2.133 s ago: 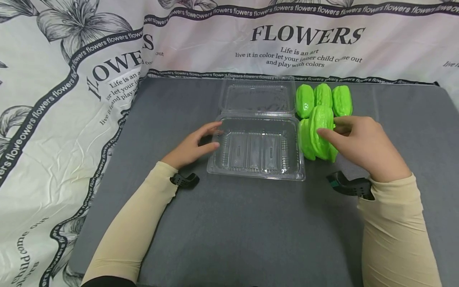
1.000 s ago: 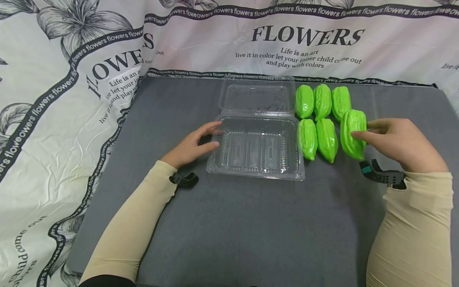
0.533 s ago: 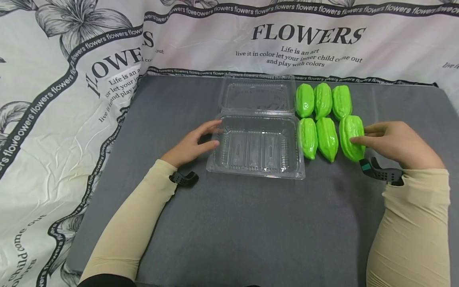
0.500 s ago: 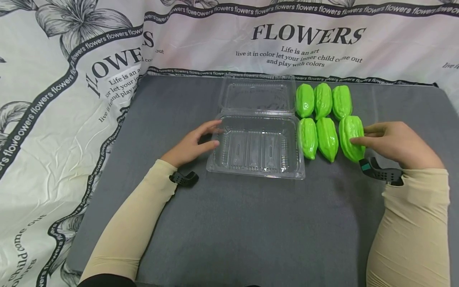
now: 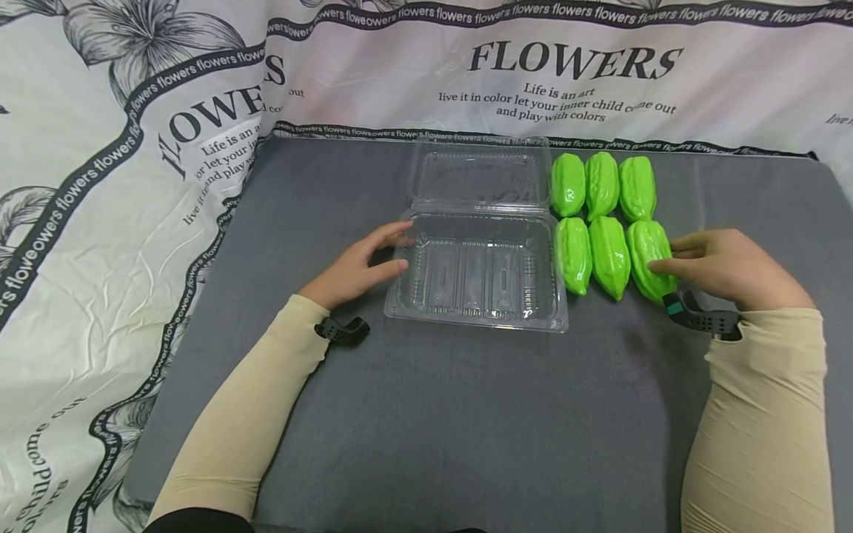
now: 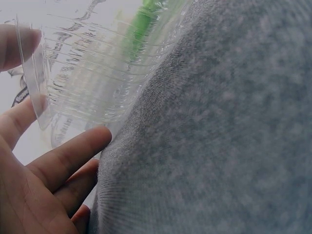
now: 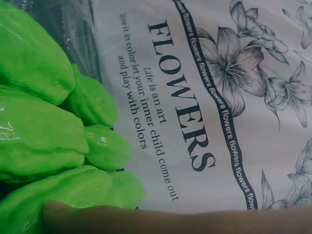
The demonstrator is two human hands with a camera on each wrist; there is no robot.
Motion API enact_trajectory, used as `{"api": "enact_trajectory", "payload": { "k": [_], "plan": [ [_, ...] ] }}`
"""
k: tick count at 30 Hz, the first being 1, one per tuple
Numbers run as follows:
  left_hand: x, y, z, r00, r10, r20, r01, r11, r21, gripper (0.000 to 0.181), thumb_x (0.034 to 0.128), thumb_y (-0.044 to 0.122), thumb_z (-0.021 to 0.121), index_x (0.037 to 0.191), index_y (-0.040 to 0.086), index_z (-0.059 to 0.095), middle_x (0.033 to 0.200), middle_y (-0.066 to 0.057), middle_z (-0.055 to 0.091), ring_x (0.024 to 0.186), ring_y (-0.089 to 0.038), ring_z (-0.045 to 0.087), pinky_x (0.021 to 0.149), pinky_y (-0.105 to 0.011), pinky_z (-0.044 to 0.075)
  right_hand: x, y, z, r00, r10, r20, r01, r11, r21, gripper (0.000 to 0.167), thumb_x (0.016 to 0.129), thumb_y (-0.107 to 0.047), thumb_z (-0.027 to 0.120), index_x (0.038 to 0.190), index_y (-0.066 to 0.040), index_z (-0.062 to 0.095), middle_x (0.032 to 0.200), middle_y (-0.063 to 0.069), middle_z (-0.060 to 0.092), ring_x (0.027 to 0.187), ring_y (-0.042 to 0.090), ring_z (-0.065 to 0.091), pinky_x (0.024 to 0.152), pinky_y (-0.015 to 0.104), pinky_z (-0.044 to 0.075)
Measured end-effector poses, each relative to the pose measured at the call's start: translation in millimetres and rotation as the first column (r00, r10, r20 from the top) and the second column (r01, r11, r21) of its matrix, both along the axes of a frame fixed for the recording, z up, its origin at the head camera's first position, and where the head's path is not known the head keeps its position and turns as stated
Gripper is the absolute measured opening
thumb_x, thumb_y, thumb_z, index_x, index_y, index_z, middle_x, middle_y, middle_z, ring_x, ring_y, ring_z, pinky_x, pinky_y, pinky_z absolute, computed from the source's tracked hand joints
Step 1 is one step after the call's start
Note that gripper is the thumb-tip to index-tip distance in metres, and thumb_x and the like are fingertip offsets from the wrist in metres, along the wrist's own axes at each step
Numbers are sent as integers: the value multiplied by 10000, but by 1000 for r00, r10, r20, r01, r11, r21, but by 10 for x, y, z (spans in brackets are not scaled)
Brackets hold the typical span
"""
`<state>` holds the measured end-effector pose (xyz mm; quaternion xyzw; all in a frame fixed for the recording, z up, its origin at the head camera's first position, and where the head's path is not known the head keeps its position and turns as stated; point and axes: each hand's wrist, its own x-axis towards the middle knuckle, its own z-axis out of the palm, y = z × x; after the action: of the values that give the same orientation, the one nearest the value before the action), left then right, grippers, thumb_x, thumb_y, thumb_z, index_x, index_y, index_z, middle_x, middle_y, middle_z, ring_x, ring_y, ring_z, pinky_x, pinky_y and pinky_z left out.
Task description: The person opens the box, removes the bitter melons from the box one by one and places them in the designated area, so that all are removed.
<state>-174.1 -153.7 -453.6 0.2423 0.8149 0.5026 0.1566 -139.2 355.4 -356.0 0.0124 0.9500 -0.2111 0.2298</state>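
Observation:
My right hand [image 5: 729, 266] pinches a bright green, ridged, gourd-like fruit [image 5: 646, 252] by its right side, thumb toward me. This fruit lies at the right end of the nearer row, beside another green fruit [image 5: 609, 255]. In the right wrist view, the thumb [image 7: 58, 214] presses on the ridged skin; the other fingers are not seen there. My left hand [image 5: 356, 266] rests at the left rim of a clear plastic clamshell box [image 5: 476, 322], fingers fairly straight and spread. From the left wrist view, the fingertips [image 6: 41, 102] touch the thin plastic edge.
The box's lid [image 5: 480, 174] is folded back toward the printed cloth wall [image 5: 573, 81]. A farther row of green fruits [image 5: 603, 185] stands right of the lid. Grey cloth [image 5: 453, 429] covers the table, which ends at the left near the cloth.
My right hand has carried the green fruit from above the nearer row to its right end, lowered it and slid it left against its neighbour. The left hand has stayed put.

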Motion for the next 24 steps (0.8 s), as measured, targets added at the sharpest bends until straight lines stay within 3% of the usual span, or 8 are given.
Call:
{"api": "enact_trajectory", "payload": {
  "k": [15, 24],
  "plan": [
    [-4, 0, 8, 1000, -1, -1, 1, 1000, 7, 675, 1058, 325, 646, 1656, 224, 350, 1555, -53, 541, 1463, -226, 456, 1171, -567, 397, -44, 18, -57, 999, 28, -21, -28, 999, -25, 774, 1064, -476, 582, 1445, 191, 494, 1451, 420, 476, 1312, 605, 474, 1035, 731, 406],
    [-6, -7, -13, 1000, -7, -5, 7, 1000, 7, 666, 1064, 318, 637, 1658, 233, 347, 1559, -46, 538, 1468, -224, 453, 1190, -576, 368, -41, 1, -45, 1000, 21, 16, -21, 1000, -9, 868, 1063, -561, 533, 1477, 197, 445, 1482, 444, 415, 1332, 636, 424, 1030, 759, 399]
  ]
}}
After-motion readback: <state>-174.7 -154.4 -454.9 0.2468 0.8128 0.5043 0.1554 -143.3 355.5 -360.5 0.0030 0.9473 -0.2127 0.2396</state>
